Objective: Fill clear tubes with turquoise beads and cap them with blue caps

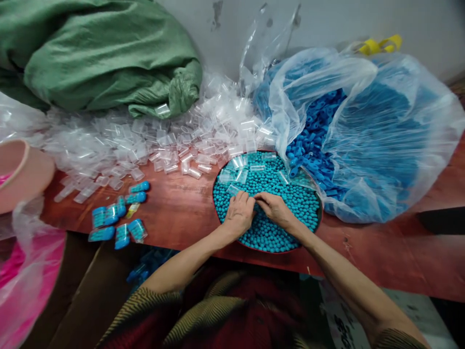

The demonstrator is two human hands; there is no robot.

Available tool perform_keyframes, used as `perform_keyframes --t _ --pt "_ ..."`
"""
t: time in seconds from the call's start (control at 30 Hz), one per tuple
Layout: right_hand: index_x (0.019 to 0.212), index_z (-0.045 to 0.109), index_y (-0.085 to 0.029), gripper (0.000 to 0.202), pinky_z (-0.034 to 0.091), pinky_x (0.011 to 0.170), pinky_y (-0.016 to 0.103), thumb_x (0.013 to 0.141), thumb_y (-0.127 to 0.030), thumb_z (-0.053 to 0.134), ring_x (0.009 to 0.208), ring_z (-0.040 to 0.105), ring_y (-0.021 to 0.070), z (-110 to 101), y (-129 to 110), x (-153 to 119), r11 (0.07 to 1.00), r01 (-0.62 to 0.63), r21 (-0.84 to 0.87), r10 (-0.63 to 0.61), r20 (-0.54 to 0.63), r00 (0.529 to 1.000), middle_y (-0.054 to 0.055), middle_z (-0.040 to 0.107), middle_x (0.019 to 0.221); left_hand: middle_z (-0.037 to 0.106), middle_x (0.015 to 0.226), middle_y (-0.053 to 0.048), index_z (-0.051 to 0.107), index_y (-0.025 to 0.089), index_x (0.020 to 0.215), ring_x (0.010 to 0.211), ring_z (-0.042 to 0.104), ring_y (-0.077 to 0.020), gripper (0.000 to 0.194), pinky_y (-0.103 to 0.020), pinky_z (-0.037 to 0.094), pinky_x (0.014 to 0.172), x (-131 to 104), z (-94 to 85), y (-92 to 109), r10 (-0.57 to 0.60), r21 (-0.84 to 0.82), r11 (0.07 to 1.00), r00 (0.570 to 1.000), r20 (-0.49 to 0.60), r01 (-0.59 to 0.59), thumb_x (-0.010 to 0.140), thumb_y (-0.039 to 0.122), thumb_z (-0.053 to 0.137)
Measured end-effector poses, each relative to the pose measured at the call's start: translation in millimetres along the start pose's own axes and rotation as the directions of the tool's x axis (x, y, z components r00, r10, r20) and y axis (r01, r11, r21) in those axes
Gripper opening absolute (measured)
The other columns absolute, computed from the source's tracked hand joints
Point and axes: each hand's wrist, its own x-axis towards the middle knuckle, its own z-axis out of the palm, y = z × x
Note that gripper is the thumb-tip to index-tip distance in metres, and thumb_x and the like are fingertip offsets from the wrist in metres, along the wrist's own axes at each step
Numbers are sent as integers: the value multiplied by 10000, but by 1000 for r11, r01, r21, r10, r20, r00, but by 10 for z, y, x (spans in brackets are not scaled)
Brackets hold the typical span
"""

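Note:
My left hand (240, 213) and my right hand (274, 208) meet over a round tray of teal beads (298, 203). The fingers of both are bent and closed, with the fingertips close together; anything between them is too small or hidden to make out. Several clear plastic tubes (257, 168) lie on the beads near the tray's far side. To the left on the red table sit several tubes filled with teal beads and blue caps (122, 236). Behind the tray, a plastic bag (385, 140) lies open with blue caps (316, 131) spilling towards the beads.
A large heap of clear tubes (109, 140) spreads along the back of the red table (181, 208), below a green cloth bundle (109, 58). A pink tub (31, 174) stands at the left edge. Pink material in clear plastic (32, 276) is at the lower left.

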Motion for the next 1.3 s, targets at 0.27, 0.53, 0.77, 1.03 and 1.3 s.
perform_keyframes --t 0.27,0.53,0.77,1.03,1.3 --pt "972 623 -198 208 488 635 276 839 -268 479 614 596 140 -117 86 -22 943 -202 265 194 53 979 -9 658 713 580 973 -80 502 150 1034 952 496 -256 201 -394 419 761 30 -95 75 21 36 999 998 67 -23 850 230 491" --pt "1155 556 -194 415 486 764 305 775 -333 648 903 632 208 9 -283 573 940 -32 -339 115 229 967 82 626 1086 560 1042 -125 493 122 1085 968 491 -264 252 -393 422 786 -136 -141 183 69 74 994 978 199 -85 847 176 433" --pt "1118 549 -192 272 479 776 276 854 -161 489 944 626 198 178 -142 620 875 34 -482 115 277 954 107 588 1122 538 1154 -157 497 139 1040 1070 503 -282 222 -444 458 862 -259 -185 87 38 -17 999 983 181 -36 822 158 462" --pt "1075 508 -149 245 485 829 344 836 -197 487 960 612 206 -92 154 177 986 -110 -124 131 171 977 117 637 1045 215 1478 -234 451 128 1027 1404 182 -350 319 -530 335 1066 -60 35 -28 59 -261 964 998 -10 -59 734 146 576" --pt "1237 464 -130 483 484 881 351 758 -81 425 1005 618 199 -165 199 58 993 -104 -59 114 228 967 123 636 1129 518 1219 -159 364 124 1244 1168 490 -275 589 -452 429 975 98 136 -1 68 -402 915 996 61 -37 688 133 558"
